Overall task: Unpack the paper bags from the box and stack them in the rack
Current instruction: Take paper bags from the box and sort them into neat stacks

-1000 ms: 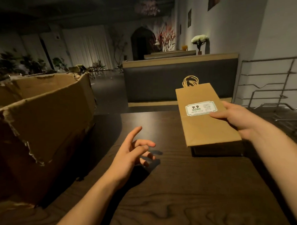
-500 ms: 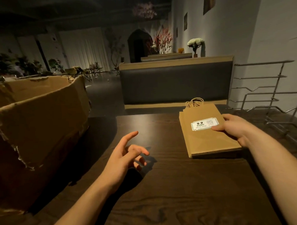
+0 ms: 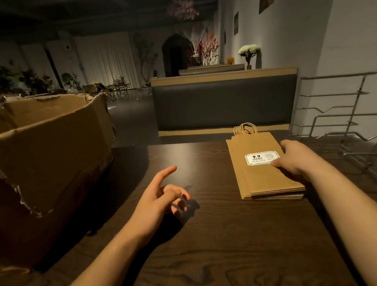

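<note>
At the far left a big cardboard box (image 3: pixel 49 160) stands on the dark wood-grain bench (image 3: pixel 219 248), its top flaps torn and ragged; its inside is hidden from this angle, so what it holds cannot be told. Just right of the box, the left hand (image 3: pixel 157 199) hovers over the bench with nothing in it: the forefinger points forward and the other fingers (image 3: pixel 176 191) hang loosely curled, casting a shadow on the wood. Further right lies a flat stack of brown paper bags (image 3: pixel 268 178), their twisted paper handles (image 3: pixel 246 128) fanned out at the far end. The top bag carries a white label (image 3: pixel 262 158) printed "9.9". The right hand (image 3: pixel 295 158) rests on the right edge of the stack, thumb on the top bag beside the label, the fingers curled round the side. At the far right a wire rack (image 3: pixel 340 124) stands on the bench, near the stack but apart from it; no bag shows in the tiers in view.
</note>
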{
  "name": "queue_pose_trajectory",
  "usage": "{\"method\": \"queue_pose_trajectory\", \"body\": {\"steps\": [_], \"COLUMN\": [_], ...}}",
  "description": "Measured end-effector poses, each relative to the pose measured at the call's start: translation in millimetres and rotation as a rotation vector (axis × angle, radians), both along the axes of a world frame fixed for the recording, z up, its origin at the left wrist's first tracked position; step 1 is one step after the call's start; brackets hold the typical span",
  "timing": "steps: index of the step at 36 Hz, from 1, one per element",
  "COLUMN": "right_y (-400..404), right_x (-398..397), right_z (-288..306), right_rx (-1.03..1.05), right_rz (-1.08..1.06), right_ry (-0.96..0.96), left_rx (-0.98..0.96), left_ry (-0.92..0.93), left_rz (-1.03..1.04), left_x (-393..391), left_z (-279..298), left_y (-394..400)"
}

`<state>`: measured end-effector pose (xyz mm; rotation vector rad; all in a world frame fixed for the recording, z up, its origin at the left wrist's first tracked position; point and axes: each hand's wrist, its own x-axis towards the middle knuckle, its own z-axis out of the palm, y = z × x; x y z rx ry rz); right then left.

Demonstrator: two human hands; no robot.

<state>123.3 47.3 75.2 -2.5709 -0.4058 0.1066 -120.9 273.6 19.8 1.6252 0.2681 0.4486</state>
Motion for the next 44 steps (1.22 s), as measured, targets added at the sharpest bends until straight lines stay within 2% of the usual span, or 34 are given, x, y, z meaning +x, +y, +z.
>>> {"method": "queue_pose_trajectory", "body": {"steps": [6, 13, 16, 22, 26, 28, 33, 40, 42, 44], "right_y": [3.6, 5.8, 4.0, 1.1, -0.8, 4.6, 6.1, 17.4, 22.4, 28.5], "right_x": [5.4, 4.9, 4.9, 2.2, 1.5, -0.8, 1.7, -6.1, -9.7, -15.1], "right_z": [-3.5, -4.2, -3.2, -7.8, -7.8, -8.5, -12.3, -12.8, -13.8, -16.3], "right_rx": [-0.033, -0.041, -0.013, 0.055, 0.081, 0.097, 0.114, 0.211, 0.264, 0.319], "right_rz": [-0.002, 0.04, 0.041, 0.038, 0.036, 0.042, 0.044, 0.026, 0.044, 0.07], "right_ry": [-0.059, -0.049, -0.021, 0.083, 0.09, 0.088, 0.074, 0.132, 0.163, 0.197], "left_rx": [0.029, 0.207, 0.321, 0.542, 0.568, 0.502, 0.151, -0.486, -0.554, -0.513], "left_ry": [0.018, 0.049, 0.109, 0.317, 0.375, 0.371, 0.326, 0.252, 0.278, 0.313], "left_rz": [-0.048, -0.079, -0.044, -0.185, -0.138, -0.091, -0.087, -0.033, -0.013, 0.012], "left_x": [-0.3, 5.0, 14.3, 58.0, 95.3, 106.1, 126.5, 128.9, 128.2, 126.0], "left_z": [0.1, -1.9, -1.5, 7.1, 13.8, 17.9, 19.5, 33.7, 34.3, 33.8], "left_y": [-0.3, -10.1, -14.0, -46.2, -72.1, -77.5, -84.7, -62.9, -63.1, -62.1]}}
